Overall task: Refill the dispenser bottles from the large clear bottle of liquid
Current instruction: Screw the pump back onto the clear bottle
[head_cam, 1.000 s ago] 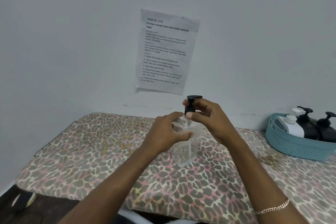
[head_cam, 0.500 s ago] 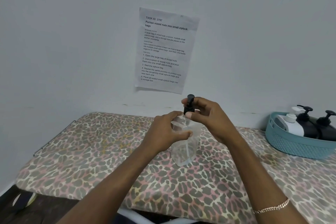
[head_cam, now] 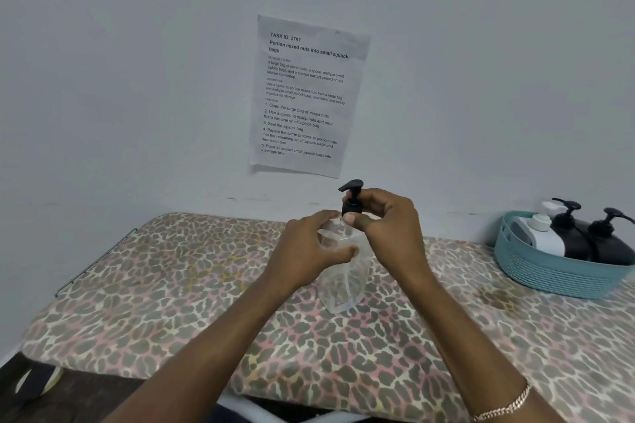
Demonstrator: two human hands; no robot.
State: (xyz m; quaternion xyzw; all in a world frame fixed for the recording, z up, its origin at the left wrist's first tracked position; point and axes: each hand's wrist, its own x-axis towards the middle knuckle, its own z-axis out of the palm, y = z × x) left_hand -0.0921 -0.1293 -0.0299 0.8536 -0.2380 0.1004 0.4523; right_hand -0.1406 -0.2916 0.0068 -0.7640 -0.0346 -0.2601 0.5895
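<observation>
A clear bottle is stood upright on the leopard-print table, near its middle. Its upper body is gripped by the left hand. The collar of its black pump is pinched by the right hand, thumb in front. At the far right, a teal basket is filled with black and white dispensers.

Padded table under a leopard-print cloth against the pale wall, clear plastic pump bottle with a black dispenser head upright near its middle, teal woven-look plastic basket far right.
</observation>
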